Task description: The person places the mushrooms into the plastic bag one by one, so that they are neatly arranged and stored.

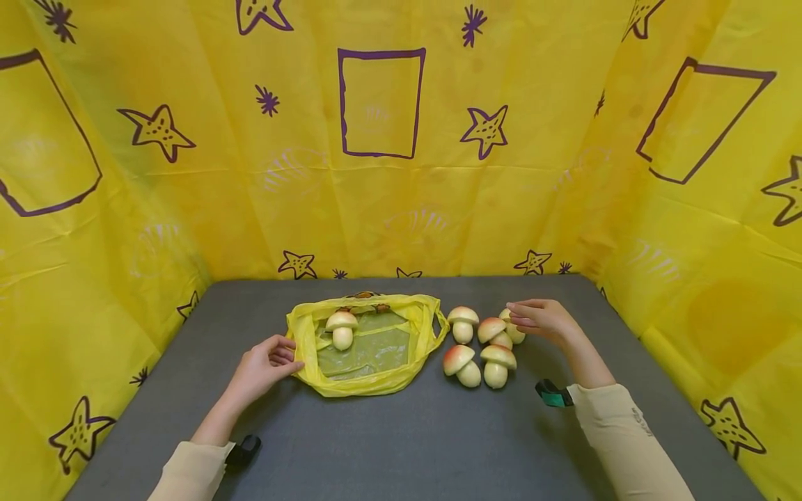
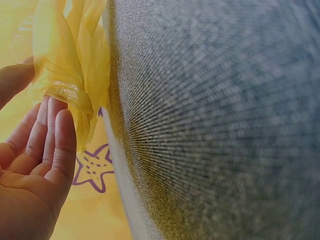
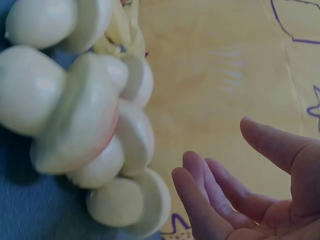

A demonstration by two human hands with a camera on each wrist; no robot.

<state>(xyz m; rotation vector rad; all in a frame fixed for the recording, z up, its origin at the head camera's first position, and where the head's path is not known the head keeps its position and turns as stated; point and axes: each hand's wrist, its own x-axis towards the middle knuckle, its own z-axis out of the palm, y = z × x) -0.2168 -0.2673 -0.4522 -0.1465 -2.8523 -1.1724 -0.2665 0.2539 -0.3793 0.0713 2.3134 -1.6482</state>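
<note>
A yellow plastic bag [image 1: 370, 385] lies with its mouth spread wide on the table. Inside it is one toy mushroom [image 1: 342, 330] with a cream stem and a pale cap. My left hand [image 1: 266, 365] touches the bag's left edge with thumb and fairly straight fingers; in the left wrist view, bag folds [image 2: 60, 55] cover some fingertips. Right of the bag several more mushrooms [image 1: 460, 365] with reddish caps lie in a cluster. Beside the far right mushroom [image 1: 517, 337], which it partly hides, my right hand [image 1: 545, 319] holds nothing, its thumb and fingers apart in the right wrist view.
The dark grey table [image 1: 388, 445] is enclosed by yellow cloth walls [image 1: 401, 209] with purple drawings. A bag handle loop [image 1: 442, 325] reaches toward the nearest mushrooms. Black straps sit at both wrists, the right one [image 1: 554, 395] with a green patch.
</note>
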